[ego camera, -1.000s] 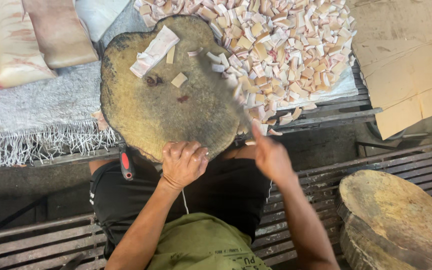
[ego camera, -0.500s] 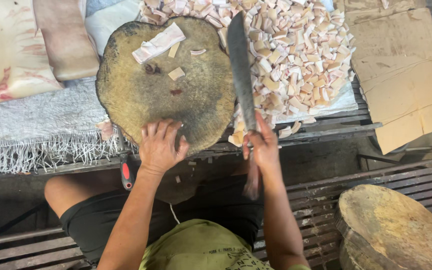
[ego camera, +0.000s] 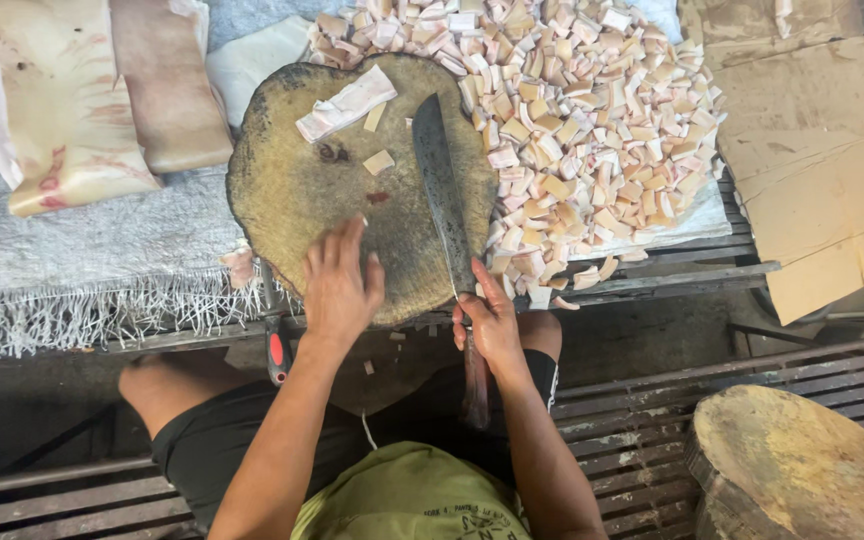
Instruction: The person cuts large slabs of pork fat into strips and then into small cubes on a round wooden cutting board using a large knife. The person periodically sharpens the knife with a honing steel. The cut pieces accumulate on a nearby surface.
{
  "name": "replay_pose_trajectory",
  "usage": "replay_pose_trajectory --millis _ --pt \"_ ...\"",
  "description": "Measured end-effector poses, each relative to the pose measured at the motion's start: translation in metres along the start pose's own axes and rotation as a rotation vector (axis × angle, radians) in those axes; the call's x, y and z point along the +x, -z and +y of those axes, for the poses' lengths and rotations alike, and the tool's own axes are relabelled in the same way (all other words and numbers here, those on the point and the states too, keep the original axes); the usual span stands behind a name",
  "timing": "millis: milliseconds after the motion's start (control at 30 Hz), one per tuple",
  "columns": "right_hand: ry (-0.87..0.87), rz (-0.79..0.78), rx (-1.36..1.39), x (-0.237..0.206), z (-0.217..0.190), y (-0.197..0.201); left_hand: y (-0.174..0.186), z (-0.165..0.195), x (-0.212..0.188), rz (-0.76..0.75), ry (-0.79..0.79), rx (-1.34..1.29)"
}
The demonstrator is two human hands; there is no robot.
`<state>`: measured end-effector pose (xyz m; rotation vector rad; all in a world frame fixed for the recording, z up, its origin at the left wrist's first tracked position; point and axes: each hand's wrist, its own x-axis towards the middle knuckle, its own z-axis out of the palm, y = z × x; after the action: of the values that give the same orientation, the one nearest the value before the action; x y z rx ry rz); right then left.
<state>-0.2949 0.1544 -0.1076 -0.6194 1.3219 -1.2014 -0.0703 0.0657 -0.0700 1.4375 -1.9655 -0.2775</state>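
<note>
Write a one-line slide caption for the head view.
Left hand flat on a round wooden chopping block, right hand holding a long cleaver beside heaped cut pieces.

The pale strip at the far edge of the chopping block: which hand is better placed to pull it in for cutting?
Left, probably. The left hand lies empty on the block, on the strip's side. The right hand is shut on the cleaver.
</note>
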Motion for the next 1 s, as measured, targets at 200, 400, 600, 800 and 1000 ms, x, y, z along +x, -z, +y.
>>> replay_pose_trajectory --millis 200,400,600,800,1000 --pt "0.031 0.008 -0.056 -0.001 -0.001 -0.001 0.002 -0.024 0.109 -0.023 0.018 0.125" --pt "0.035 0.005 -0.032 -0.004 -0.005 -0.004 0.005 -0.029 0.185 -0.359 0.280 0.167" --pt "-0.002 0.011 -0.021 -0.004 -0.007 -0.005 0.003 -0.023 0.183 -0.462 0.411 -0.013" --pt "0.069 -0.010 -0.031 -0.002 -0.003 -0.003 0.028 0.000 0.188 -0.512 0.398 -0.396" --pt "0.212 0.056 -0.044 -0.019 -0.004 0.013 0.065 0.027 0.110 -0.612 0.369 -0.588"
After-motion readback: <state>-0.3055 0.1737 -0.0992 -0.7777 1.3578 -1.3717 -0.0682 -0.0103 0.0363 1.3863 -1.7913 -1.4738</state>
